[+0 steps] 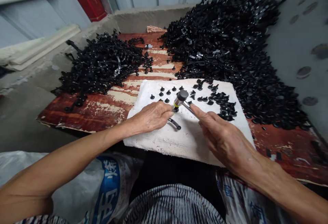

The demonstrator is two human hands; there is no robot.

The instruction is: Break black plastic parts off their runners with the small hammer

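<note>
My right hand (221,138) grips the metal handle of a small hammer (182,96), index finger stretched along it; the black head hovers just over a small black cap by my left fingertips. My left hand (151,116) rests on a white foam block (179,138), fingers curled and pinching a slim black plastic strip (174,123) against the foam. A row of several small black round caps (164,94) stands on the foam just beyond the hammer. More loose caps (220,102) lie on the foam's right part.
The foam block lies on a worn red board (102,109). A heap of black strips (102,63) sits at the left, a much larger heap (235,43) at the right and back. A red box (90,2) stands far left. A woven sack (102,190) covers my lap.
</note>
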